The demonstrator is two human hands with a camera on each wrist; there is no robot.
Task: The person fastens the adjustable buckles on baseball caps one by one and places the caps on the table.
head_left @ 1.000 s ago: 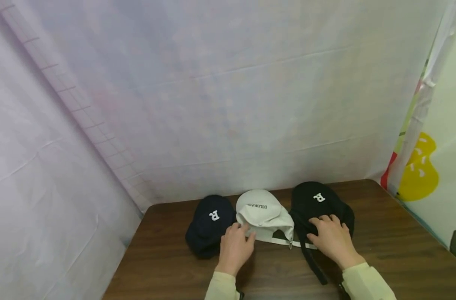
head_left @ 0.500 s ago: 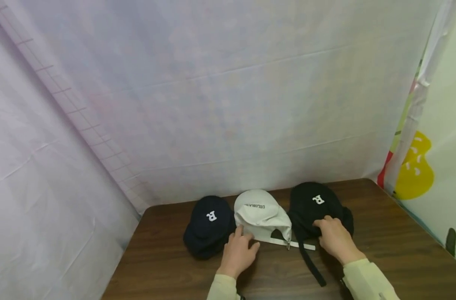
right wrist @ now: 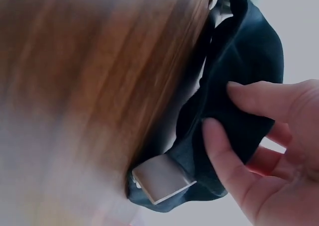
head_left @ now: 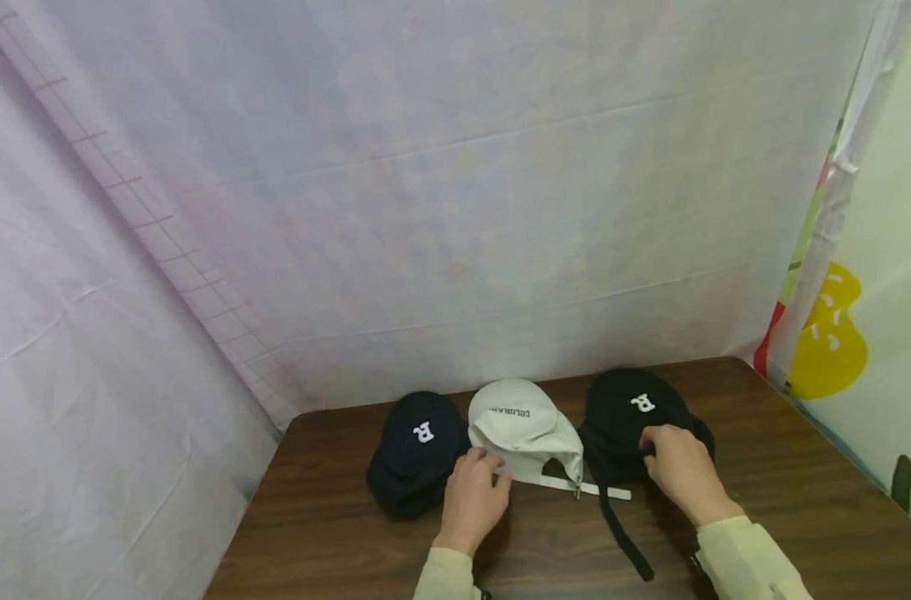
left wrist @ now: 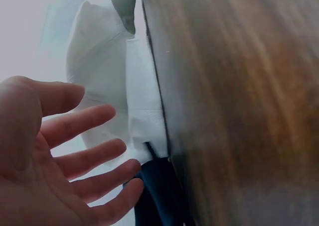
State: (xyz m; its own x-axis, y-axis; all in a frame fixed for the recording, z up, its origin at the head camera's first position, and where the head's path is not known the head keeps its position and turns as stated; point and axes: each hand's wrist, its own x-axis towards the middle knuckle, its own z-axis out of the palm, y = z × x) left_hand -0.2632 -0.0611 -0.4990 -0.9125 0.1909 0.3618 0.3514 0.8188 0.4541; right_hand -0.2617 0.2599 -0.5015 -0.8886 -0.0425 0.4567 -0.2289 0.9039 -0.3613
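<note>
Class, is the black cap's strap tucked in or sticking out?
Sticking out: the strap trails from the black cap across the tabletop.

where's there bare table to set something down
The table is bare left of the navy cap and right of the black cap. It is crowded between: the white cap, the left hand near it, and the right hand gripping the black cap.

Surface-level passage over the dark brown wooden table [head_left: 312, 517] exists left of the rounded navy fabric cap [head_left: 417, 467] and right of the rounded black fabric cap [head_left: 623, 421]. Between these, the white fabric cap [head_left: 518, 425] blocks the row, leaving little room at either side. Pale fabric sheeting [head_left: 455, 208] bars the rear. Left hand [head_left: 473, 498] and right hand [head_left: 683, 471] obstruct the front; between them, a slim black strap [head_left: 622, 536] crosses a flat white strap [head_left: 618, 494].
</note>
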